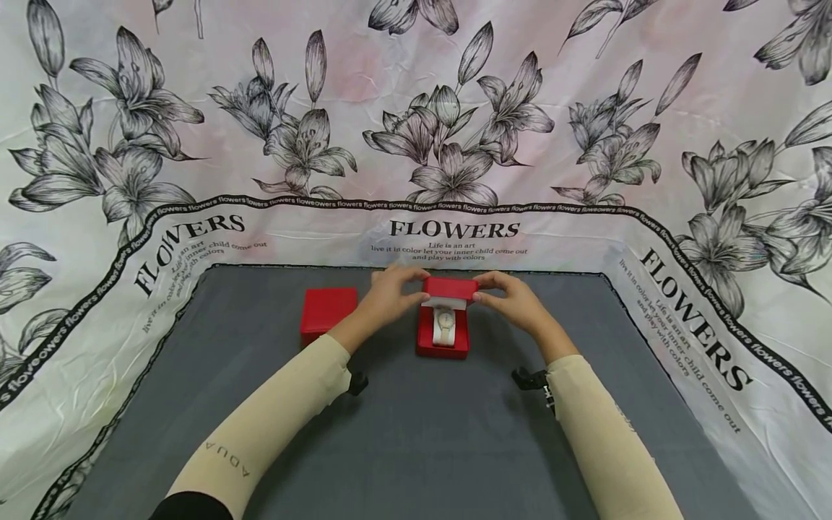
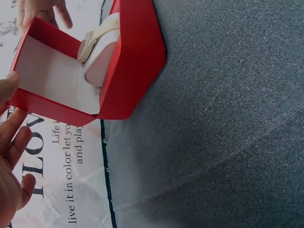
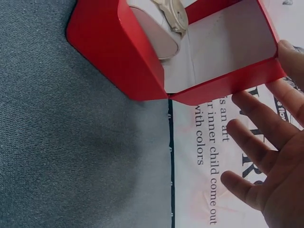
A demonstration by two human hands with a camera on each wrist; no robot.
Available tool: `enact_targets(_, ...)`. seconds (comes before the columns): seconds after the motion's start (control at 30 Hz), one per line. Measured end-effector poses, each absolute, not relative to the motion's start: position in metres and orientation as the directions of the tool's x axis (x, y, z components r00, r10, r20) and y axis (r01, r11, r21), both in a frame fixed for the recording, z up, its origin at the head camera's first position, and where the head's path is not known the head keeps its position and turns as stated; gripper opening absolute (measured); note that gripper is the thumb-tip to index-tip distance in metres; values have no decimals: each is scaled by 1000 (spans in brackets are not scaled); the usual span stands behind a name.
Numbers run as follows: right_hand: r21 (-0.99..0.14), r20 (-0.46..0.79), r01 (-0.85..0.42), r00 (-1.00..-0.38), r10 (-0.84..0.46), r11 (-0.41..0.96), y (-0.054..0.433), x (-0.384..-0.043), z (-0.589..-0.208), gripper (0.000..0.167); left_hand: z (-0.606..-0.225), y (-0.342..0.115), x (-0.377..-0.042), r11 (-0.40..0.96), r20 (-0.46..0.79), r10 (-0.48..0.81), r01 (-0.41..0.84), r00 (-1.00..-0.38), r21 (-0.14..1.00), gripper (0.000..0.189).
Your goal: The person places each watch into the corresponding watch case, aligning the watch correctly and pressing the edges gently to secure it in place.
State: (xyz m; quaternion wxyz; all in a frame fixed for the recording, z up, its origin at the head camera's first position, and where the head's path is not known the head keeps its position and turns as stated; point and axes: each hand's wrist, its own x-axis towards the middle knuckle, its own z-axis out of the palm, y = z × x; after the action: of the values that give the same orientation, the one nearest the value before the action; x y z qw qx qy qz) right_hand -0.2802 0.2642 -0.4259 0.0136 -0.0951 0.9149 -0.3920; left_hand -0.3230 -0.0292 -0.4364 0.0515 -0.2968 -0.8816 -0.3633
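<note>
A red watch box (image 1: 443, 352) stands on the grey cloth with its hinged lid (image 1: 450, 288) raised. Inside, a pale wristwatch (image 1: 445, 319) is wrapped round a white cushion (image 2: 99, 71). My left hand (image 1: 388, 296) pinches the left corner of the lid between thumb and index finger, its other fingers spread. On the opposite side, my right hand (image 1: 518, 300) pinches the lid's right corner with thumb and index finger, the remaining fingers apart from the box. The lid's white lining (image 3: 228, 47) shows in both wrist views.
Left of the watch box, behind my left forearm, is a second red box (image 1: 328, 309), its lid down. Grey cloth (image 1: 416, 448) covers the table, bordered by a white floral sheet (image 1: 455, 249) that rises at the back. Dark wrist devices (image 1: 529, 378) hang below both sleeves.
</note>
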Motion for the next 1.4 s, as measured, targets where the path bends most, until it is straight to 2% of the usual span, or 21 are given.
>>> enact_targets(0.33,-714,52,-155,-984,-170,683,257,-272,-424,47,-433,-33,-324,551,259,501,535,-826,641,37)
enact_targets(0.67,-749,53,-147,-985,-162,646,255,-268,-434,51,-434,-37,-319,538,111,478,390,-871,748,36)
enact_targets(1.03,-742,-10,-116,-983,-183,661,256,-267,-433,65,-435,-39,-313,491,74,471,331,-879,806,38)
enact_targets(1.4,-790,-3,-86,-990,-144,607,255,-258,-442,64,-445,-35,-305,433,96,447,309,-889,847,38)
